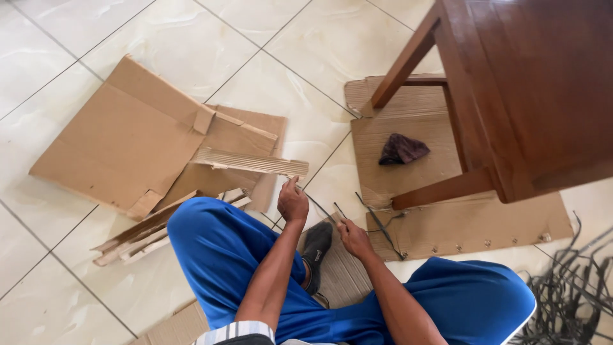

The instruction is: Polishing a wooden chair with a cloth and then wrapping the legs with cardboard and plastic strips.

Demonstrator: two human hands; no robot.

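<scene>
A thin dark strip [317, 206] is held between the two hands, low over the floor and just in front of the knees. The left hand [292, 201] is seen with fingers closed on the strip's upper end; the right hand [354, 237] is pinched on the lower end, thumb against forefinger. Blue trousers [223, 249] and a dark shoe [317, 246] are seen directly beneath, the shoe resting on a piece of cardboard.

Risks, as judged: the strip looks stiff and springy, so a slack pinch at either end could let it whip free towards the legs or face. Its edge may cut a bare finger if it is drawn through a tight grip. The loose tangle of dark strips [571, 287] at the right could be snagged by a foot or knee.

Surface and room: pale glossy floor tiles [76, 25] with dark grout lines are noted. Flattened cardboard sheets [128, 137] are spread at the left, some torn and stacked. Another cardboard sheet [415, 121] lies under a brown wooden chair [511, 83], and a dark crumpled cloth [402, 149] rests on it. More single strips [380, 223] lie on that sheet near the chair leg
</scene>
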